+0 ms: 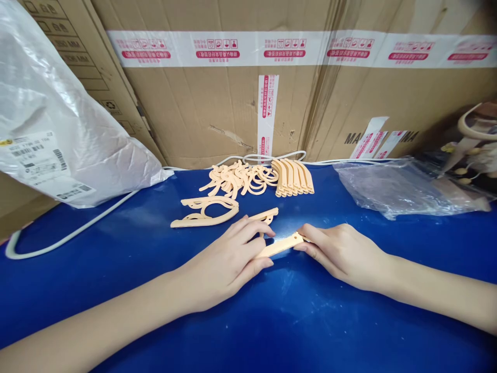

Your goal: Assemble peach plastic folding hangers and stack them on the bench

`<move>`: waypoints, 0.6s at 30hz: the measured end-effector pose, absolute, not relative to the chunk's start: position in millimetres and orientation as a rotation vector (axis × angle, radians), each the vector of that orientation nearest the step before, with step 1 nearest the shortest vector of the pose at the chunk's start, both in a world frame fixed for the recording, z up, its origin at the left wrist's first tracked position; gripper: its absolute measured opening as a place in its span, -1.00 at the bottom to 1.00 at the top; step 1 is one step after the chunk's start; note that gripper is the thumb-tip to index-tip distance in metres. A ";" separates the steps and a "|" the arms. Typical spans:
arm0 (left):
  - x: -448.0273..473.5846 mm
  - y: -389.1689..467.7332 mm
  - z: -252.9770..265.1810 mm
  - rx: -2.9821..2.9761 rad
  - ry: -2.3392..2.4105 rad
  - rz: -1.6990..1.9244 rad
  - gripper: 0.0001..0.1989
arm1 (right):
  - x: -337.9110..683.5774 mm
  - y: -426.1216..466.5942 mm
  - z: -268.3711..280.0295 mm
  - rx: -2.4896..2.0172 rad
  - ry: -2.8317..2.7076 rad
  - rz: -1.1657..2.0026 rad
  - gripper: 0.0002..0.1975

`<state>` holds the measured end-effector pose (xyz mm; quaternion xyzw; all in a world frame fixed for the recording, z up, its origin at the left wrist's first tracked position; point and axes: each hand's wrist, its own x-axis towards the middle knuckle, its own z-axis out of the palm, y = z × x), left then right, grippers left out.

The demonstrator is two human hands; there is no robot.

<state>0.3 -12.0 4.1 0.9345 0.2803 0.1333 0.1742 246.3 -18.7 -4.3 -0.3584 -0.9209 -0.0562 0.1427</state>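
Observation:
My left hand [236, 254] grips a beige plastic folding-hanger arm [282, 244] between thumb and fingers, just above the blue table. At the arm's right end, my right hand [345, 254] pinches with thumb and forefinger; whatever lies between those fingertips is mostly hidden. A small hole shows near that end. Behind my left fingers another beige piece [267, 213] sticks out, partly covered, so I cannot tell whether it is joined to the held arm. Just beyond my left hand lies a folded beige hanger [205, 211] with a curved hook between its arms.
Toward the back lie a loose pile of beige hooks [236, 178] and a row of several curved hanger arms [293, 177]. A white cable [77, 233] runs along the left and back. A white plastic parcel [70, 114], clear plastic bag [399, 186] and cardboard boxes [202, 103] surround the blue table [248, 321].

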 end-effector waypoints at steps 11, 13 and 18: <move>0.0 -13.5 5.4 2.646 0.781 0.409 -0.78 | 246.2 -21.8 -2.2 -0.889 -2.624 -0.616 -0.66; 0.5 -13.5 6.2 2.651 0.769 0.422 -0.79 | 246.3 -22.7 -0.7 -0.866 -2.616 -0.710 -0.67; 1.4 -12.8 7.4 2.645 0.769 0.423 -0.77 | 245.3 -23.8 2.8 -0.861 -2.607 -0.799 -0.71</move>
